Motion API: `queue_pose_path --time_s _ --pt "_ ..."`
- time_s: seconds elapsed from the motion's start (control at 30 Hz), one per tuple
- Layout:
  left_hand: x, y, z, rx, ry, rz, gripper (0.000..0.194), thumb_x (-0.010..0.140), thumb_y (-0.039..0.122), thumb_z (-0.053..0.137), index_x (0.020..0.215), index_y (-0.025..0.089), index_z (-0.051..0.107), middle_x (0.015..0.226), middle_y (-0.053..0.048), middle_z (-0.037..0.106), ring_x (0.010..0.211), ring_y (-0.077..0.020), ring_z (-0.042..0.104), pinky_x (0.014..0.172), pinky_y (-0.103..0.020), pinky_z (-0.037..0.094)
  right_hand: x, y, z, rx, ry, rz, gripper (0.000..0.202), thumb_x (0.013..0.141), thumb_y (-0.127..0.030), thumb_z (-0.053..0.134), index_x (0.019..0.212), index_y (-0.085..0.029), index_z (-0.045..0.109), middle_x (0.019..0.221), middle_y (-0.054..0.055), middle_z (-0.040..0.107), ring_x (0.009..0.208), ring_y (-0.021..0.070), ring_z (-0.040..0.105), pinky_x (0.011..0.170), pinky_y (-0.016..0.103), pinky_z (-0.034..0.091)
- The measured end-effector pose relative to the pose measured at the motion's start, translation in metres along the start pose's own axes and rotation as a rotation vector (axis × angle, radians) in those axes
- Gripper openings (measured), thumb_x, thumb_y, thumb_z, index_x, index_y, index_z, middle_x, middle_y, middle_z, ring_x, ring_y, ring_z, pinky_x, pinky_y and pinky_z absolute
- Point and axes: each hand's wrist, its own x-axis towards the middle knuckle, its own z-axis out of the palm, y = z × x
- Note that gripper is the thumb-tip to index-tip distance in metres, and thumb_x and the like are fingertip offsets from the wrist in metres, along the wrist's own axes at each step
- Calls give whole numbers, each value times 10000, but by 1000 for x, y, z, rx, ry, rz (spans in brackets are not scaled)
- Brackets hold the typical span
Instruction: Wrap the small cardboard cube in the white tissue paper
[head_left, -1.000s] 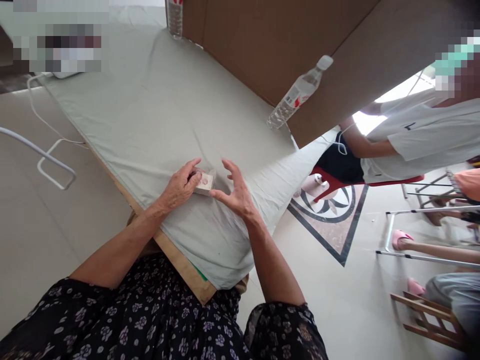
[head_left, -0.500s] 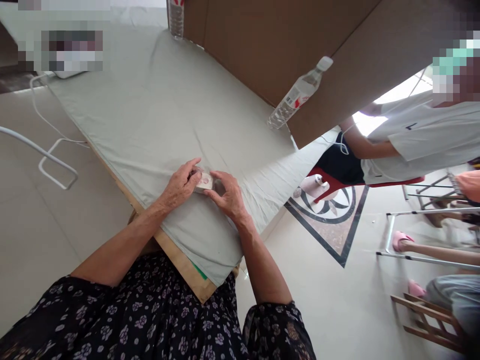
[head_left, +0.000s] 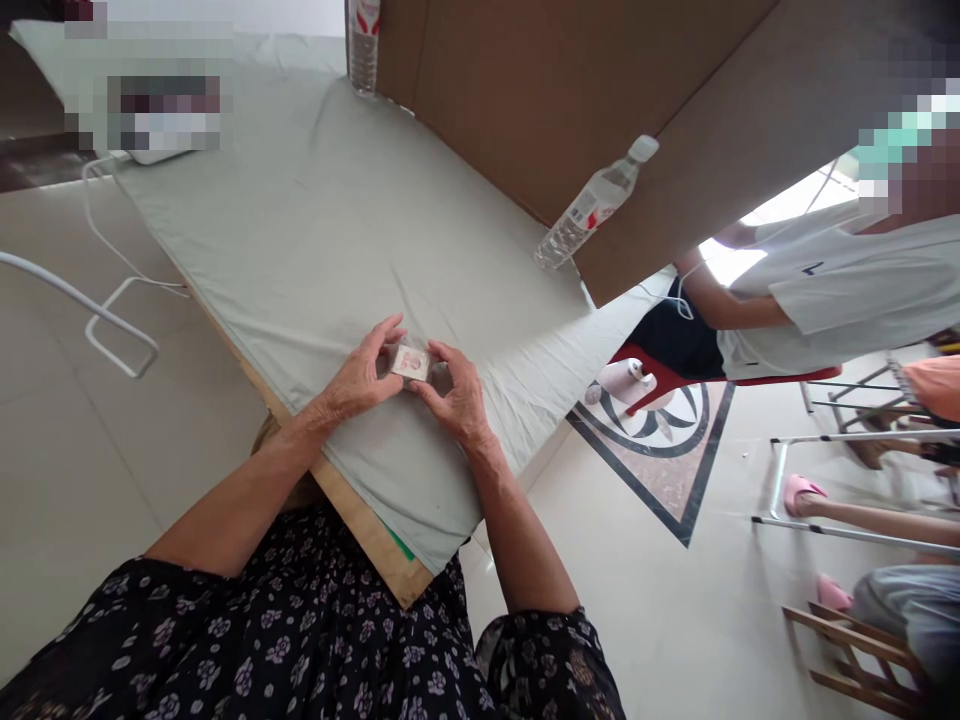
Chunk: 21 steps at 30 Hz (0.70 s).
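A small flat box [head_left: 410, 363], pale on top with a reddish print and shiny clear-looking edges, sits between my two hands at the near corner of the cloth-covered table [head_left: 322, 240]. My left hand [head_left: 367, 370] grips its left side, thumb along the near edge and fingers curved round the far side. On the right, my right hand [head_left: 454, 390] holds the other side between thumb and curled fingers. What exactly the box contains is too small to make out.
A clear water bottle [head_left: 596, 205] leans or lies against a large brown cardboard panel [head_left: 540, 110]. Another bottle [head_left: 364, 50] stands at the panel's far-left edge. A person in a white shirt [head_left: 847, 290] sits beyond it. White cables [head_left: 112, 240] hang off the table's left side.
My left thumb has shifted off the box's top to its near edge, so more of the printed face shows. The view has shifted slightly.
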Motion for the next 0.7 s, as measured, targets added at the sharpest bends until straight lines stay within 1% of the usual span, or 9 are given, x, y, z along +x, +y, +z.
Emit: queue_pose_path --time_s 0.07,0.13,0.2,0.27,0.33,0.4,0.57,0.63,0.7 --pt "0 0 2 -25 -17 -8 904 722 248 647 1582 179 377 1400 -159 621 1221 -275 641 1073 -465 517 -1 -2 -1 -1 -11 15 548 902 -437 736 1391 -241 586 1315 125 732 1184 291 687 1063 476 512" --pt "0 0 3 -40 -18 -2 902 721 240 636 1582 177 373 1326 -134 645 1142 -241 660 1035 -424 532 -2 -4 -2 -3 -16 21 552 904 -448 730 1395 -239 585 1318 129 732 1198 297 683 1072 490 508" --pt "0 0 3 -43 -9 12 896 716 231 631 1576 185 385 1289 -113 649 1116 -223 658 1026 -401 529 -3 -7 -6 -19 -7 18 553 909 -465 723 1397 -244 587 1336 132 724 1240 308 665 1094 513 495" --pt "1 0 4 -36 -2 23 887 712 222 627 1569 192 401 1274 -102 651 1106 -216 655 1037 -399 520 -2 -10 -11 -45 37 -3 520 925 -472 699 1386 -255 598 1385 131 697 1306 312 630 1126 533 474" --pt "1 0 4 -26 -1 30 882 708 215 629 1563 191 413 1277 -103 650 1115 -218 652 1059 -411 506 0 -13 -18 -76 82 -34 445 949 -449 667 1353 -270 626 1421 120 675 1350 305 599 1150 535 460" --pt "0 0 4 -22 -3 31 876 711 217 634 1559 193 419 1294 -110 647 1129 -225 650 1069 -420 502 4 -17 -24 -110 83 -56 339 968 -406 645 1284 -284 672 1398 102 686 1335 293 604 1146 520 463" --pt "0 -1 5 -5 8 26 869 733 235 640 1569 178 408 1315 -128 640 1152 -239 644 1080 -437 498 20 -27 -29 -216 -48 -127 142 972 -307 664 1076 -277 756 1332 85 718 1224 292 634 1052 498 468" --pt "-1 -1 5 19 13 26 869 738 238 645 1571 173 409 1320 -132 639 1166 -246 637 1093 -448 488 25 -30 -27 -270 -101 -157 114 978 -274 653 1015 -270 761 1311 81 732 1200 295 634 1029 500 449" --pt "-1 0 5 38 11 23 864 748 244 656 1574 184 412 1333 -130 635 1178 -251 631 1098 -452 483 30 -31 -24 -307 -131 -177 155 1001 -255 604 951 -266 751 1277 74 751 1183 291 636 1027 502 429"
